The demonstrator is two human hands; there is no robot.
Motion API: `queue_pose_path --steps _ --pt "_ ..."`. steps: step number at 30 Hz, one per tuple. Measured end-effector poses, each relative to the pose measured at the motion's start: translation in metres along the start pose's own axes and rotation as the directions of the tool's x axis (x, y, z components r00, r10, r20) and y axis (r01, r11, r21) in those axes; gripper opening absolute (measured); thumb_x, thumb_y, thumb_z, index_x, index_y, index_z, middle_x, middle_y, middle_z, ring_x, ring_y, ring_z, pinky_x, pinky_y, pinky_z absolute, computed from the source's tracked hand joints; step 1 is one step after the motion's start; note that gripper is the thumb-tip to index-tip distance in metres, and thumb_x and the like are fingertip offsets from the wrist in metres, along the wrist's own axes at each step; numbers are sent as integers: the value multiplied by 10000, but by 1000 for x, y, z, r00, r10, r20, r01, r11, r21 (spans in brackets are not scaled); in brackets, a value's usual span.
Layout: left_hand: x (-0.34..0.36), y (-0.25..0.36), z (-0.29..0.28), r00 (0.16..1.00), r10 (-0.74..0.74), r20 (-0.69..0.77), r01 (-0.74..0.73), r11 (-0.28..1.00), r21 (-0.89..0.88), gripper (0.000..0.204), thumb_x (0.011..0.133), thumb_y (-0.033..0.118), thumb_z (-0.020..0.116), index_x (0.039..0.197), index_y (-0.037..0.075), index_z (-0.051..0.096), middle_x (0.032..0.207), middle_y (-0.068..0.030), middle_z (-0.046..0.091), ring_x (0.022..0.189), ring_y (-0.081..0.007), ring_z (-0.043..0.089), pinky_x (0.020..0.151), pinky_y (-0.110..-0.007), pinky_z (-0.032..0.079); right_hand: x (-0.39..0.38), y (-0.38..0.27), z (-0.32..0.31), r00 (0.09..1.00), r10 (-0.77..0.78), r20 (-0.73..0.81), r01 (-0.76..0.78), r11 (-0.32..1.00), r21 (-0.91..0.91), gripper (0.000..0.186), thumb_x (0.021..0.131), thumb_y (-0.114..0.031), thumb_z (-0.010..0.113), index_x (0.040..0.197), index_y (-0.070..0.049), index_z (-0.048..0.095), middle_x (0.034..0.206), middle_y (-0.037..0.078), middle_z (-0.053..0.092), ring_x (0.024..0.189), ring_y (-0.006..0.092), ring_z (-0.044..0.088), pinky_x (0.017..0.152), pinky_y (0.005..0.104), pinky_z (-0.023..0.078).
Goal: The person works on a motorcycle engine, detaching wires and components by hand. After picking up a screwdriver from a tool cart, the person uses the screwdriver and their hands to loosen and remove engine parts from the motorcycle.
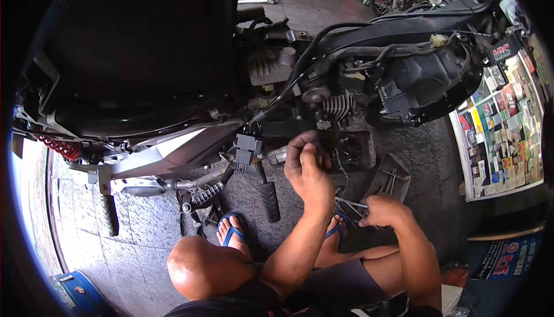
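Observation:
My left hand (310,164) is raised beside the lower engine of a partly stripped motorcycle (337,106), fingers curled in. Whatever sits between those fingers, if anything, is too small to make out. Lower and to the right, my right hand (385,210) is closed around slim, shiny metal tools (351,202) whose ends stick out to the left. Their exact kind is unclear. Just beyond that hand, a dark metal tray (405,185) lies on the floor with several thin metal rods in it. A thin wire or hose (344,172) hangs between the engine and my hands.
A rubber footpeg (268,201) and a grey connector block (247,150) stick out left of my hands. The silver side panel (167,149) runs along the bike. At right stands a display case (499,144) of small packages. A blue container (81,294) stands lower left.

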State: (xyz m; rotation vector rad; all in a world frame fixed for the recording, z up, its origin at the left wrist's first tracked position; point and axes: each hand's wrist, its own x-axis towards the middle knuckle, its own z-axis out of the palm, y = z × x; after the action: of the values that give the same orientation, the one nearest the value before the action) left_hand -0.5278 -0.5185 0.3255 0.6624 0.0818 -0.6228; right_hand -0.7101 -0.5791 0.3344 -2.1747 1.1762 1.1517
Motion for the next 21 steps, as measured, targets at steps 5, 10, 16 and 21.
queue_pose_path --steps 5,10,16,21 --pt "-58 28 6 918 333 214 -375 904 204 172 952 148 529 934 -22 544 641 -44 504 483 -92 402 431 -242 324 -13 -13 -37 911 -60 -409 182 946 268 257 818 -245 746 949 -25 724 907 160 727 865 279 706 783 369 529" --pt "-106 51 21 725 542 424 -439 839 -321 131 921 23 492 936 -90 556 657 -130 548 516 -176 474 474 -311 391 -14 -97 -56 557 -123 -822 806 319 498 249 876 -165 739 1061 -8 681 851 16 659 801 81 583 718 256 487" --pt "-104 71 5 731 521 441 -420 853 -311 160 891 -26 494 982 -121 584 725 -184 621 552 -189 538 518 -322 443 0 -200 -99 372 -175 -912 873 401 279 412 867 -312 758 1094 14 648 671 1 581 637 91 530 602 260 445" --pt "-93 82 1 762 522 382 -462 853 -245 161 904 -1 508 953 -115 612 773 -202 643 611 -215 581 560 -335 473 -9 -204 -114 323 -97 -941 913 295 283 398 947 -388 647 935 10 641 630 7 569 559 118 540 546 264 437"
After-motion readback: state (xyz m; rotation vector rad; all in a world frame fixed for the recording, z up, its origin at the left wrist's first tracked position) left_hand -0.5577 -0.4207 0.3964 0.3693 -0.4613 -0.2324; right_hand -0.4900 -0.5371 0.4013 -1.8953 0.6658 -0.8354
